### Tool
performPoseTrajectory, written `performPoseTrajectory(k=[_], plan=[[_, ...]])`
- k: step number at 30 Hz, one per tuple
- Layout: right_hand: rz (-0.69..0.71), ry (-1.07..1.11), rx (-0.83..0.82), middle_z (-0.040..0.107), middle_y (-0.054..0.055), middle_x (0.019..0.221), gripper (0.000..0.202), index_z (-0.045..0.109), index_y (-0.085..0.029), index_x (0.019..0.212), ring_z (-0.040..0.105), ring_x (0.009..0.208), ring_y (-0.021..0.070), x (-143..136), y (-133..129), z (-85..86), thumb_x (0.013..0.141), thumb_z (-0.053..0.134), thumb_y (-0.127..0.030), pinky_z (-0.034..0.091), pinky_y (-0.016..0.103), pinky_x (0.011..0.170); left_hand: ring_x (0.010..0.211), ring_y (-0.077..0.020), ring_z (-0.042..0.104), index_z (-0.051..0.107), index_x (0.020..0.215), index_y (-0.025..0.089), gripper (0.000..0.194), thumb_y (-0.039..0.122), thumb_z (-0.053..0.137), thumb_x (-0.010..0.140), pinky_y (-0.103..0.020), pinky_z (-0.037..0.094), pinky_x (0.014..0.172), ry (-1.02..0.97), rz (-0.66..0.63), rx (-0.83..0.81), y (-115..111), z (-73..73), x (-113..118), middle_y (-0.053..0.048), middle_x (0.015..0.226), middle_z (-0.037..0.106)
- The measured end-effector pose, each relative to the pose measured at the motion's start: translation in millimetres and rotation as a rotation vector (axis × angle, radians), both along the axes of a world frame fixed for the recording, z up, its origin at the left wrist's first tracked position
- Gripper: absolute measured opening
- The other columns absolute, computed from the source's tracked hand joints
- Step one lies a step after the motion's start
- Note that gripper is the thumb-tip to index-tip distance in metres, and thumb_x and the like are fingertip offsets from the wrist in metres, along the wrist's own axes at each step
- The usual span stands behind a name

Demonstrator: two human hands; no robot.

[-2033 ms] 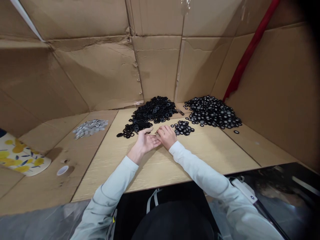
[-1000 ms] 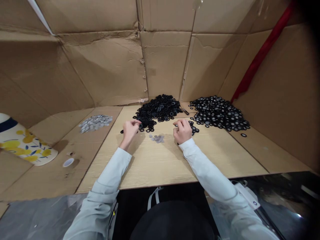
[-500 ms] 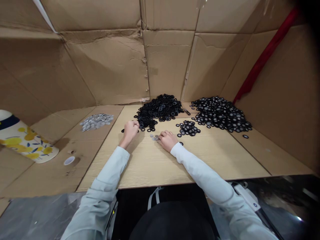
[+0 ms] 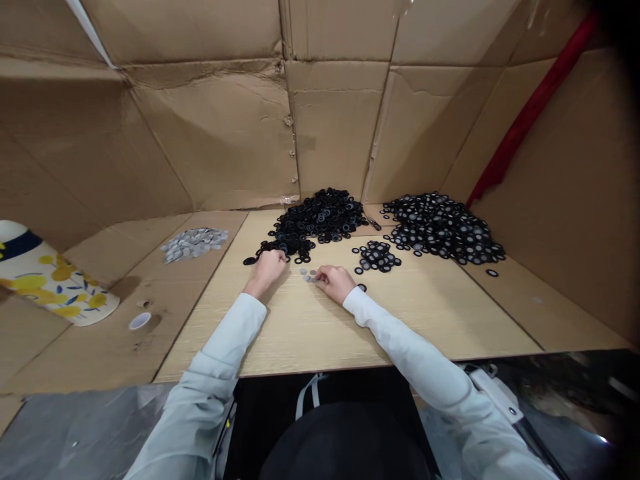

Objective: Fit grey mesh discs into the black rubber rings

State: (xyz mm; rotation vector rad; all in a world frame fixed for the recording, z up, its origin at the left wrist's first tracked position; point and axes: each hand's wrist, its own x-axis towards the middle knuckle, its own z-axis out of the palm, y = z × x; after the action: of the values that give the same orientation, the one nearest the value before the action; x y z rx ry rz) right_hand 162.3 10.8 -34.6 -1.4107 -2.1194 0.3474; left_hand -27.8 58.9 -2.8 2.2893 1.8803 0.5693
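Observation:
My left hand [image 4: 271, 269] is closed, its fingertips pinched together at the front edge of a heap of black rings [image 4: 320, 217]. What the pinch holds, if anything, is too small to make out. To its right, my right hand [image 4: 337, 283] has thumb and fingers closed on a small grey disc [image 4: 316, 281]. A few more loose grey discs [image 4: 303, 271] lie on the board between the two hands. Just beyond the right hand is a small pile of black rings with grey centres [image 4: 377, 257]. One such ring [image 4: 361, 288] lies beside the right wrist.
A larger pile of grey-centred rings [image 4: 443, 227] is at the back right. Grey discs [image 4: 194, 244] are heaped at the left. A cutter-like tool [image 4: 374, 224] lies between the black heaps. At far left are a patterned bottle [image 4: 60, 283] and a white tape roll [image 4: 140, 321]. Cardboard walls [image 4: 340, 127] enclose the table.
My left hand has come down and right, toward the loose discs, staying closed. My right hand has barely shifted; its fingers have drawn into a pinch over the discs.

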Motion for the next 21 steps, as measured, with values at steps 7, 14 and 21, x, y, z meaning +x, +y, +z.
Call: performPoseTrajectory(k=[7, 14, 21], plan=[[-0.058, 0.378, -0.098, 0.07, 0.001, 0.074, 0.008, 0.065, -0.018, 0.07, 0.064, 0.067, 0.0139, 2.5, 4.9, -0.4, 0.066, 0.062, -0.011, 0.05, 0.024, 0.066, 0.087, -0.0217, 0.059, 0.068, 0.089, 0.017, 0.03, 0.02, 0.041, 0.075, -0.03, 0.044, 0.079, 0.107, -0.089, 0.113, 3.8, -13.2, -4.6, -0.01, 0.098, 0.063], [-0.046, 0.614, -0.201, 0.068, 0.005, 0.08, 0.013, 0.063, -0.015, 0.075, 0.066, 0.074, 0.0156, 0.5, 6.3, -3.2, 0.064, 0.063, -0.008, 0.054, 0.03, 0.074, 0.092, -0.022, 0.054, 0.068, 0.087, 0.016, 0.031, 0.028, 0.039, 0.082, -0.032, 0.043, 0.083, -0.017, -0.027, 0.205, 8.0, -14.1, -5.9, -0.01, 0.094, 0.061], [-0.033, 0.651, -0.162, 0.067, 0.006, 0.086, 0.014, 0.062, -0.015, 0.078, 0.065, 0.079, 0.0154, -0.9, 4.8, -1.5, 0.065, 0.063, -0.009, 0.053, 0.03, 0.077, 0.105, -0.0272, 0.044, 0.066, 0.096, 0.015, 0.027, 0.025, 0.047, 0.08, -0.04, 0.036, 0.093, -0.094, -0.001, 0.279, 22.3, -22.2, -6.6, -0.012, 0.112, 0.056]])
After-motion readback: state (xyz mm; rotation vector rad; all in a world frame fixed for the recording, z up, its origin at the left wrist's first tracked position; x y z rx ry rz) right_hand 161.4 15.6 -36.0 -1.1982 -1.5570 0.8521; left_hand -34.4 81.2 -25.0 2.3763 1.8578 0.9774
